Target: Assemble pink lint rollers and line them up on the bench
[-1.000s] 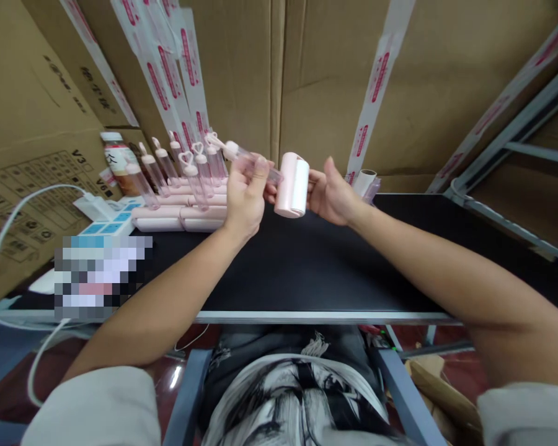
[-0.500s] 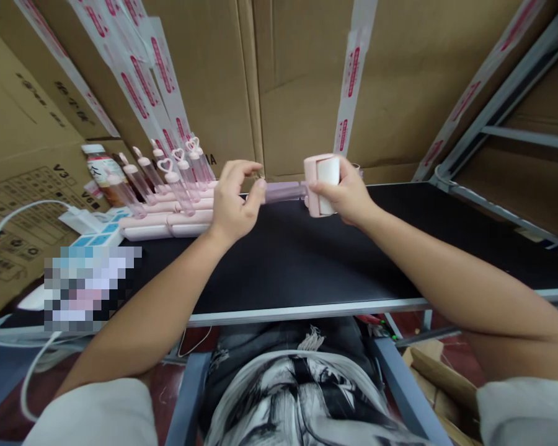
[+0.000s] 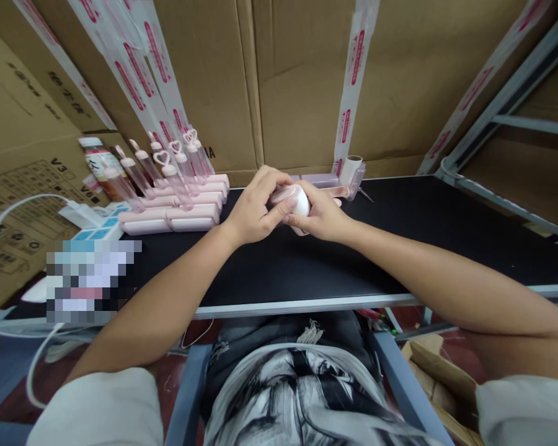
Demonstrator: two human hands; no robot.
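Pink-and-white roller (image 3: 301,201) could, I judge, slip and drop if the left hand (image 3: 256,207) and right hand (image 3: 326,212) press unevenly on its smooth casing. Their fingers curl closed around it from either side, over the surface (image 3: 279,272), toward its far edge. It looks rounded, pale pink beside white, mostly covered.
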